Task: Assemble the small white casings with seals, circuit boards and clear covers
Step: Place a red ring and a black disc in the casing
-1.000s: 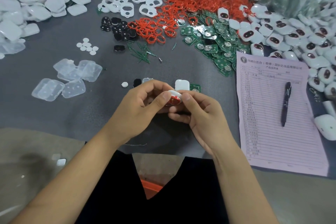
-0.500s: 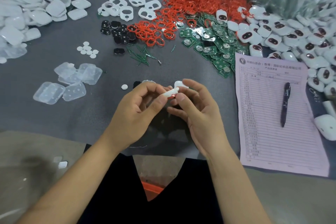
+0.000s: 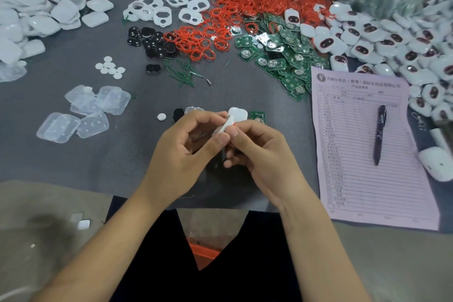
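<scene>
My left hand (image 3: 186, 152) and my right hand (image 3: 259, 154) meet over the grey table near its front edge, both pinching one small white casing (image 3: 226, 125) that is tilted on edge; its inside is hidden by my fingers. Just behind the hands lie another white casing (image 3: 237, 113), a green circuit board (image 3: 257, 116), a black insert (image 3: 178, 114) and a white disc (image 3: 161, 116). Red seal rings (image 3: 242, 0) are heaped at the back centre, circuit boards (image 3: 286, 56) beside them, clear covers (image 3: 85, 113) to the left.
A pink printed sheet (image 3: 355, 167) with a black pen (image 3: 380, 135) lies at the right. Finished white casings (image 3: 392, 41) pile at the back right, white shells (image 3: 36, 14) at the back left, white frames (image 3: 169, 7) and black inserts (image 3: 152, 41) in the middle.
The casing in my fingers has turned from showing its red seal to standing on edge. My hands rose slightly and stayed together.
</scene>
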The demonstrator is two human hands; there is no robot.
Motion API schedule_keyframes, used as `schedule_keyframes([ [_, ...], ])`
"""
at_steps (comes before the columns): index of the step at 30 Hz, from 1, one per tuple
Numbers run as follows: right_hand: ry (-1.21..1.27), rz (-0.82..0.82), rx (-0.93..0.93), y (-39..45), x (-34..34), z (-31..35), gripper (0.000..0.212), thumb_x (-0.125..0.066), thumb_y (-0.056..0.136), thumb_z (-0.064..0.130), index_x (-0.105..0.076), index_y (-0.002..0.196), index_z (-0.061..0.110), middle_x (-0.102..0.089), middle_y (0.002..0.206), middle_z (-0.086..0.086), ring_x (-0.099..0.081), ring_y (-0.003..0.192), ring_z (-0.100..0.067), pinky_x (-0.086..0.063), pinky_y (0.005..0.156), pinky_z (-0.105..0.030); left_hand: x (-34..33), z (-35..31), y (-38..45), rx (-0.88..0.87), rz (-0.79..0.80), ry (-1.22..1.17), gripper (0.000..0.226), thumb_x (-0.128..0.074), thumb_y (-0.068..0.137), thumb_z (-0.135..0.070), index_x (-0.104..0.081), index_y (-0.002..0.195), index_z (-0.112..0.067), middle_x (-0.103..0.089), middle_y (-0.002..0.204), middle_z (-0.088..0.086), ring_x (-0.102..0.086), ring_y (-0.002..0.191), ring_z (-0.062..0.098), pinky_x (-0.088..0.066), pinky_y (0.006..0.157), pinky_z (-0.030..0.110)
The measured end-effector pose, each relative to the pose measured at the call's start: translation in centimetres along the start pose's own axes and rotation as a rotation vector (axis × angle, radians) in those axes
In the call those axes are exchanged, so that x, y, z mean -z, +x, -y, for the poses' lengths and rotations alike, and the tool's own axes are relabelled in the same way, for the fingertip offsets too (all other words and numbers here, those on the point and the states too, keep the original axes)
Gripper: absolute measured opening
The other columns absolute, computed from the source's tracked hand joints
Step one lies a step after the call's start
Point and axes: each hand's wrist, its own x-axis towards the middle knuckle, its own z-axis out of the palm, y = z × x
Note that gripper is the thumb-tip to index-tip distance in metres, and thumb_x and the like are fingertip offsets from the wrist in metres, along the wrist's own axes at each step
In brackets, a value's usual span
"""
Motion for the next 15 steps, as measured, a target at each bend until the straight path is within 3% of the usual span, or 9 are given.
schedule_keyframes([
  [3,-0.022,0.055,-0.007,-0.15,0.26,0.17,0.015,-0.071,0.087,0.018,-0.071,0.088,0.004,-0.065,0.077,-0.006,-0.061,0.067,-0.014,-0.058,0.061,-0.025,0.75,-0.08,0.09,0.002,0.123,0.093,0.041,-0.064,0.101,-0.023,-0.059,0.142,-0.027,-0.065,0.139,-0.010,-0.061,0.131,0.012,-0.048,0.105,0.019],
  [5,-0.033,0.056,-0.006,-0.28,0.38,0.15,0.018,-0.072,0.086,0.020,-0.070,0.089,0.002,-0.064,0.078,-0.007,-0.059,0.067,-0.014,-0.058,0.061,-0.026,1.05,-0.16,0.30,-0.049,0.170,0.231,0.044,-0.061,0.103,-0.022,-0.056,0.147,-0.024,-0.061,0.141,-0.015,-0.057,0.134,0.008,-0.042,0.106,0.013],
  [11,-0.023,0.058,-0.048,-0.36,0.60,0.21,0.011,-0.072,0.086,0.019,-0.079,0.088,0.011,-0.067,0.076,-0.004,-0.060,0.065,-0.011,-0.059,0.060,-0.025,0.76,-0.28,0.42,-0.004,0.163,0.191,0.036,-0.064,0.100,-0.018,-0.064,0.135,-0.013,-0.070,0.128,-0.013,-0.066,0.122,0.005,-0.048,0.098,0.013],
  [15,0.016,0.066,-0.112,-0.36,0.60,0.73,0.014,-0.070,0.085,0.019,-0.079,0.089,0.010,-0.067,0.075,-0.005,-0.062,0.065,-0.010,-0.060,0.063,-0.025,0.77,-0.17,0.43,-0.021,0.130,0.228,0.034,-0.066,0.099,-0.022,-0.066,0.133,-0.019,-0.069,0.126,-0.016,-0.067,0.120,0.004,-0.048,0.098,0.013],
])
